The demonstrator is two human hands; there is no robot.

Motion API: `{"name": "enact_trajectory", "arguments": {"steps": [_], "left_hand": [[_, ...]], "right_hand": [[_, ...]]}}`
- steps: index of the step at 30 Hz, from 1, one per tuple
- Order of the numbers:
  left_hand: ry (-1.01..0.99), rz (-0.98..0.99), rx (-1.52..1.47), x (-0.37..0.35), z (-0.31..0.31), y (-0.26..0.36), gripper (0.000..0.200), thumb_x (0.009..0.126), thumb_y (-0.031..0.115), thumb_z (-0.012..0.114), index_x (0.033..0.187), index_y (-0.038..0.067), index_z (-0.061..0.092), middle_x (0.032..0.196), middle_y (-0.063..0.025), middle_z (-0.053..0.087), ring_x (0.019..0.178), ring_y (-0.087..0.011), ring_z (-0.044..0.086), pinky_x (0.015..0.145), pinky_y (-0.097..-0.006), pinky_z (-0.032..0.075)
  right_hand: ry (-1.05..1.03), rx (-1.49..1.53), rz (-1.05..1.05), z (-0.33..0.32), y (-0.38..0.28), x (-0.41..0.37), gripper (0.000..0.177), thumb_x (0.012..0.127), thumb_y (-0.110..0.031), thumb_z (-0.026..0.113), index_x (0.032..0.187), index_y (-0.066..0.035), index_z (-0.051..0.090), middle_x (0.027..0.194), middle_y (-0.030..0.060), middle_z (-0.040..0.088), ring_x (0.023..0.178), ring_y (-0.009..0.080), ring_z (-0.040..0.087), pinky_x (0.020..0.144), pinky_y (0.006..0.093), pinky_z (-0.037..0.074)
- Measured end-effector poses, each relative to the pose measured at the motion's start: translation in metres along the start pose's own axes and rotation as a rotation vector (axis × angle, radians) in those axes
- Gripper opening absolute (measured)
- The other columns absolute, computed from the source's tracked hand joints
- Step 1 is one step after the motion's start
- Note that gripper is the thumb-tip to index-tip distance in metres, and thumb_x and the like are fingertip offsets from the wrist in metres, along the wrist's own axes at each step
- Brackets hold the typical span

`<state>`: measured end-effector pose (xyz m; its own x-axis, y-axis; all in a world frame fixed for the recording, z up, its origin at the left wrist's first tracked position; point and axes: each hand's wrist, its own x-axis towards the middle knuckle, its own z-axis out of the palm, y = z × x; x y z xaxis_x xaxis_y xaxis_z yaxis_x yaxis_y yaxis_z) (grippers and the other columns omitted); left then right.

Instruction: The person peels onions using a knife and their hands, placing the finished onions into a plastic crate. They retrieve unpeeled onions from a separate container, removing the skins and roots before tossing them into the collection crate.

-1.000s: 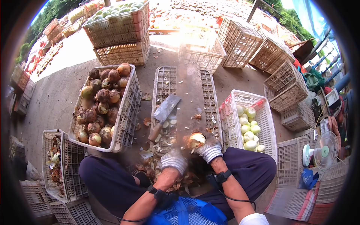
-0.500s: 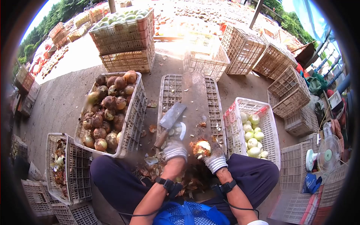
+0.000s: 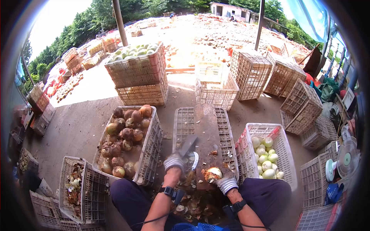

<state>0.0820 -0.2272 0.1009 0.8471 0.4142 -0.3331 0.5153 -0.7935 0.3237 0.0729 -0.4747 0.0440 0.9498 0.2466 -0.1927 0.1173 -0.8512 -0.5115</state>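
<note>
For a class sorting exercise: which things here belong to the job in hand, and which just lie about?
Likely job:
- onion
- cleaver
- board
- unpeeled-onion crate
- peeled-onion crate

Apparently just about:
- fan
- green bundle
- distant crates

The left hand in a grey-and-white striped glove (image 3: 174, 162) is curling closed near the centre of the frame, while the bare left forearm (image 3: 158, 211) is slanting up from the bottom edge. Lower and further right, the right hand in a matching striped glove (image 3: 226, 184) is bending its fingers inward.
</note>
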Motion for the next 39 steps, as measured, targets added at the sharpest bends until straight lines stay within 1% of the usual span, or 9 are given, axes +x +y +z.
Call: {"name": "enact_trajectory", "arguments": {"steps": [1, 2, 8, 17, 28, 32, 35, 37, 39], "left_hand": [[0.076, 0.007, -0.017, 0.001, 0.009, -0.009, 0.035, 0.08, 0.03, 0.062, 0.104, 0.005, 0.063, 0.099, -0.0194, 0.065, 0.095, -0.0358, 0.062, 0.078, -0.0442, 0.051], [0.151, 0.016, -0.033, 0.001, 0.018, -0.018, 0.035, 0.079, 0.03, 0.063, 0.102, 0.004, 0.062, 0.094, -0.0206, 0.066, 0.091, -0.0388, 0.062, 0.075, -0.0454, 0.051], [-0.085, 0.039, -0.097, -0.085, 0.014, -0.024, 0.059, 0.068, 0.032, 0.075, 0.115, 0.004, 0.055, 0.094, -0.0223, 0.066, 0.088, -0.0378, 0.063, 0.075, -0.0435, 0.05], [-0.302, 0.277, -0.088, -0.15, 0.019, 0.005, 0.039, 0.077, 0.028, 0.063, 0.111, 0.009, 0.056, 0.095, -0.0198, 0.065, 0.087, -0.0387, 0.062, 0.074, -0.0465, 0.05], [-0.419, 0.335, -0.066, -0.147, -0.005, 0.013, 0.033, 0.08, 0.02, 0.056, 0.11, 0.006, 0.055, 0.097, -0.0221, 0.064, 0.09, -0.0396, 0.061, 0.075, -0.0463, 0.05], [-0.443, 0.317, 0.039, -0.119, 0.034, 0.004, 0.035, 0.078, 0.018, 0.06, 0.109, 0.003, 0.056, 0.097, -0.021, 0.064, 0.092, -0.0371, 0.062, 0.077, -0.0437, 0.051], [-0.293, 0.43, -0.044, -0.103, 0.067, 0.003, 0.029, 0.075, 0.015, 0.061, 0.099, 0.0, 0.063, 0.093, -0.0238, 0.065, 0.086, -0.0376, 0.064, 0.072, -0.043, 0.053], [-0.401, 0.367, -0.049, -0.106, 0.035, 0.022, 0.032, 0.072, 0.013, 0.063, 0.101, -0.002, 0.062, 0.091, -0.025, 0.065, 0.085, -0.0379, 0.064, 0.072, -0.0431, 0.053], [-0.324, 0.476, -0.108, -0.076, 0.11, 0.001, 0.035, 0.071, 0.012, 0.064, 0.102, -0.004, 0.06, 0.089, -0.0258, 0.064, 0.084, -0.0386, 0.064, 0.07, -0.044, 0.053]], "right_hand": [[-0.129, -0.119, 0.122, -0.001, -0.001, 0.003, 0.07, 0.066, -0.054, 0.071, 0.116, -0.008, 0.058, 0.113, 0.018, 0.061, 0.108, 0.0338, 0.056, 0.095, 0.0407, 0.043], [0.004, -0.106, 0.033, 0.005, 0.004, 0.002, 0.07, 0.066, -0.057, 0.07, 0.115, -0.009, 0.059, 0.113, 0.0186, 0.061, 0.107, 0.0342, 0.056, 0.094, 0.0412, 0.043], [-0.005, -0.101, 0.016, -0.01, -0.017, -0.003, 0.059, 0.06, -0.039, 0.079, 0.107, -0.008, 0.062, 0.101, 0.0173, 0.065, 0.093, 0.0343, 0.061, 0.082, 0.0405, 0.049], [-0.052, 0.01, 0.078, -0.014, -0.021, -0.007, 0.048, 0.062, -0.032, 0.077, 0.1, -0.005, 0.065, 0.096, 0.0169, 0.065, 0.09, 0.0333, 0.062, 0.08, 0.0394, 0.049], [-0.01, 0.053, 0.017, -0.024, -0.036, -0.01, 0.045, 0.063, -0.025, 0.076, 0.101, -0.004, 0.064, 0.095, 0.0182, 0.065, 0.09, 0.0332, 0.062, 0.08, 0.0397, 0.049], [0.05, 0.026, 0.021, -0.023, -0.047, -0.014, 0.047, 0.064, -0.026, 0.074, 0.103, -0.001, 0.063, 0.098, 0.0196, 0.063, 0.091, 0.0348, 0.061, 0.083, 0.0394, 0.049], [0.071, 0.036, -0.005, -0.026, -0.049, -0.014, 0.05, 0.062, -0.024, 0.076, 0.105, -0.002, 0.062, 0.1, 0.0193, 0.063, 0.093, 0.0346, 0.06, 0.084, 0.0396, 0.048], [0.083, 0.01, -0.023, -0.02, -0.039, -0.009, 0.054, 0.061, -0.026, 0.077, 0.106, -0.002, 0.062, 0.101, 0.0189, 0.062, 0.094, 0.0344, 0.06, 0.084, 0.0397, 0.048], [0.1, 0.019, -0.054, -0.009, -0.028, -0.01, 0.057, 0.059, -0.028, 0.079, 0.108, -0.003, 0.062, 0.101, 0.0185, 0.062, 0.095, 0.0343, 0.059, 0.085, 0.0394, 0.048]]}}
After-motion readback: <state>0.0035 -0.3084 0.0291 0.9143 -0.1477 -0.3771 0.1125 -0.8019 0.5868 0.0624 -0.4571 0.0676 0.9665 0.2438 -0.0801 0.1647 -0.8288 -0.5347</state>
